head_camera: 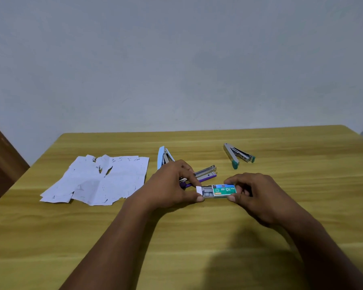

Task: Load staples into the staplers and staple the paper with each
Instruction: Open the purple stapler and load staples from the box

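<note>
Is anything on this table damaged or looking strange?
Yes. The paper at the left is creased, with ragged edges and tears near its far edge. Nothing else stands out.

Wooden table (302,185): crumpled paper (105,181), blue stapler (161,156), purple stapler (206,173), teal stapler (237,154)

Lighting's flat and kinda dim, soft indoor light from above that leaves the yellow wood-grain desk (197,237) looking matte, and the plain grey-blue wall (176,59) comes out murky and blotchy. A big fuzzy-edged shadow (249,262) sits on the desk near the bottom edge, while the crumpled white sheets of paper (105,185) are brightest and still show their creases. The wide-angle lens bows the desk's far edge, and fine detail is soft all over.
</note>
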### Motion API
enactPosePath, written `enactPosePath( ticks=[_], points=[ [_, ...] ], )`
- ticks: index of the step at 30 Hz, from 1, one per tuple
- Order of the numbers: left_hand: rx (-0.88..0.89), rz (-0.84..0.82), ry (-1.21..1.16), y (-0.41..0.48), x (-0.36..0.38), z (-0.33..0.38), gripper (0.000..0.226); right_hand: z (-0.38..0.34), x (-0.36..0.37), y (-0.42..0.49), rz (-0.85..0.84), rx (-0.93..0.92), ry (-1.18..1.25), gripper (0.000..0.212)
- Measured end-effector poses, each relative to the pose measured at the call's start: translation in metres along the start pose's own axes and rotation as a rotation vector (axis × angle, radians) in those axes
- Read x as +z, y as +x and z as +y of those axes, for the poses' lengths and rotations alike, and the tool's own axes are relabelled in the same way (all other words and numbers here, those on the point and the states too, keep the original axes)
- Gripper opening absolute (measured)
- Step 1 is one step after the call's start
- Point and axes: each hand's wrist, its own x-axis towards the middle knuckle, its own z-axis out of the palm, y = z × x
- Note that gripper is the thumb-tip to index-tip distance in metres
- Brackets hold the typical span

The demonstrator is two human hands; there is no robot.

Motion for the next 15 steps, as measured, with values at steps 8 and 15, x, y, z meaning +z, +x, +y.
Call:
enactPosePath(
  ticks=[8, 15],
  points=[
    [0.001, 0.029, -0.080, -0.001, -0.002, -0.001, 0.027, -0.002, -0.002, -0.001, -0.022, 0.002, -0.016, 0.045],
    [0.015, 0.034, -0.094, 0.002, 0.000, 0.000, 0.030, -0.028, 0.001, -0.001, 0.135, -0.182, -0.092, 0.029]
  ],
)
